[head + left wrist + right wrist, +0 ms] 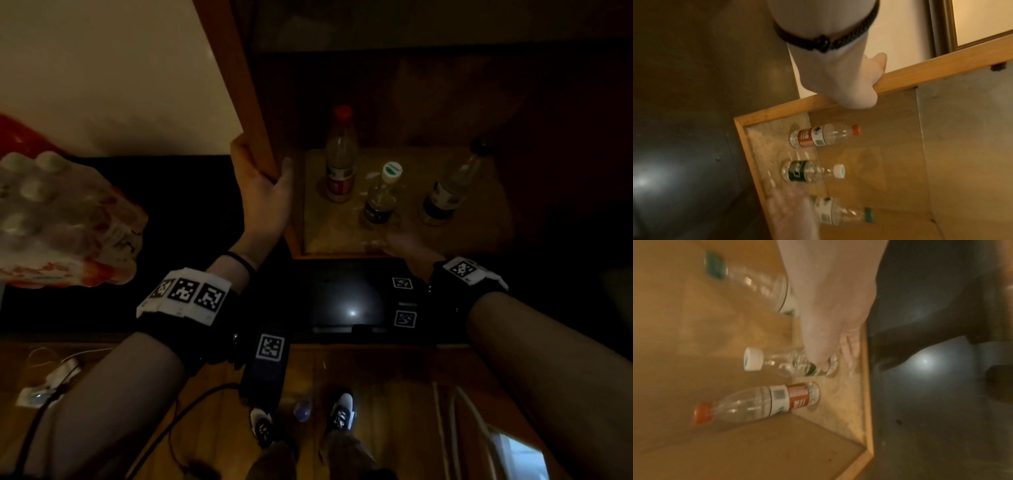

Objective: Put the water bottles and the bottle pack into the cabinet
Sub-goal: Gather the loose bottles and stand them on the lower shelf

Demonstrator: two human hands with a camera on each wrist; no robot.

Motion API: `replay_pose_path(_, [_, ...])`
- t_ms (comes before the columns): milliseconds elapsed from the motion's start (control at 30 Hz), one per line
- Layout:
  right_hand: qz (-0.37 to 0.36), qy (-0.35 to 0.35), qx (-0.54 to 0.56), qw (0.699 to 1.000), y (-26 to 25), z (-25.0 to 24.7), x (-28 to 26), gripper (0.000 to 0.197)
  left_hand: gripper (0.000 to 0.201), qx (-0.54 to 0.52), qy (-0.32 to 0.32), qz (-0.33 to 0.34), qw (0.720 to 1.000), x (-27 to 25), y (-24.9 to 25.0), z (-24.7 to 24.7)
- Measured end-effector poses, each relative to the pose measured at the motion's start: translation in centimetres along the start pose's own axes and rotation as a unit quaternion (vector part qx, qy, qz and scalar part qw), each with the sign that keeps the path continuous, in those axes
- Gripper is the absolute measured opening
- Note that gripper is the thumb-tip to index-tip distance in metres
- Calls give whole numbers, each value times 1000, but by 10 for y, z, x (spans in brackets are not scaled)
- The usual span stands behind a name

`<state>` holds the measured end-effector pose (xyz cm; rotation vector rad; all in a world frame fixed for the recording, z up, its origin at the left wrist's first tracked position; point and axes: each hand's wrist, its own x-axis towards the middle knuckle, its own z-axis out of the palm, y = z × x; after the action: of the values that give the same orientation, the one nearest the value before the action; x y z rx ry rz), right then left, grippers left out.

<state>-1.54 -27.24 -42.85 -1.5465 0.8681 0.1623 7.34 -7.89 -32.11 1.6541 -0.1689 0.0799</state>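
Three water bottles stand on the cabinet shelf (342, 240): a red-capped one (340, 154) at the left, a shorter white-capped one (382, 195) in the middle, and a dark-green-capped one (452, 185) at the right. My left hand (263, 185) grips the cabinet's wooden left edge (910, 76). My right hand (400, 245) hovers blurred at the shelf's front edge, just before the white-capped bottle (787, 361), fingers (851, 347) straight and holding nothing. The shrink-wrapped bottle pack (65, 219) lies far left on a dark surface.
A glossy black panel (342, 298) sits just below the shelf. Cables (178, 418) and a white adapter (48, 387) lie on the wooden floor at lower left. A small bluish object (303, 409) rests between my shoes. The cabinet's right half is dark.
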Motion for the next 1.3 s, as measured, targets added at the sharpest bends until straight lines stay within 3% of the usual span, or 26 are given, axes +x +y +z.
replay_pose_path(100, [57, -74, -48, 994, 12, -2, -32, 36, 53, 34, 16, 6, 999, -4, 4, -2])
replay_pose_path(167, [65, -80, -60, 993, 21, -5, -54, 33, 51, 75, 29, 15, 997, -3, 3, -3])
replay_pose_path(300, [82, -25, -56, 995, 44, -7, -98, 31, 51, 91, -20, -5, 996, -15, 5, -8])
replay_pose_path(433, [112, 36, -15, 993, 68, 9, -147, 31, 48, 127, -83, -89, 984, -41, -13, -32])
replay_pose_path(500, [113, 76, -4, 991, 81, 24, -171, 30, 37, 110, -144, -124, 976, -57, -30, -53])
replay_pose_path(567, [115, 99, -16, 988, 99, 42, -192, 23, 22, 113, -239, -168, 950, -78, -44, -72])
replay_pose_path(667, [130, 77, -19, 988, 130, 68, -216, 13, 13, 165, -389, -216, 880, -108, -63, -92])
replay_pose_path(767, [138, 39, -61, 988, 163, 87, -238, 21, 12, 203, -455, -246, 831, -137, -84, -105])
replay_pose_path(967, [173, -5, -89, 981, 227, 100, -286, 17, 16, 232, -490, -276, 793, -205, -128, -124])
replay_pose_path(1200, [253, 80, -40, 963, 322, 108, -318, 26, 17, 286, -501, -326, 749, -271, -191, -137])
replay_pose_path(1300, [276, 101, -31, 955, 368, 111, -323, 35, 18, 314, -484, -338, 743, -300, -227, -140])
